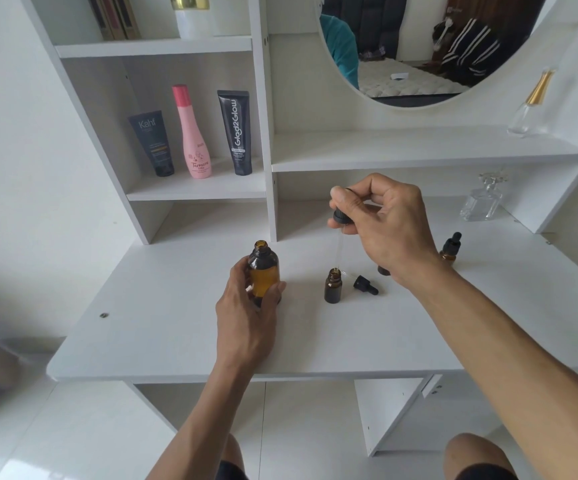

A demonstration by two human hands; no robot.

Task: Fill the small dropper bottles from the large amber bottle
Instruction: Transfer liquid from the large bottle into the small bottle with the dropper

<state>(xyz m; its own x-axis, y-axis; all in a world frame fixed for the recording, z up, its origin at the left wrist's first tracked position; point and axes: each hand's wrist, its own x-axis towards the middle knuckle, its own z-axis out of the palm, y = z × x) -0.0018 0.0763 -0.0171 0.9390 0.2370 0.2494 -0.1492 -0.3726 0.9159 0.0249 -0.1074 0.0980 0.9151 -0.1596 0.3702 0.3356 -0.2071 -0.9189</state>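
The large amber bottle [264,271] stands uncapped on the white desk [176,334], and my left hand [247,317] grips its lower body. My right hand [384,226] pinches the black bulb of a long dropper [341,216]. Its glass tube reaches down into the mouth of an open small amber bottle [333,287]. A small black dropper cap [365,285] lies on its side just right of that bottle. Another small bottle [383,270] is mostly hidden behind my right wrist. A capped small dropper bottle [450,247] stands farther right.
Two tubes and a pink bottle [194,133] stand on the shelf at the back left. A clear glass perfume bottle [481,200] sits at the back right of the desk, another [530,105] on the shelf under the round mirror [419,46].
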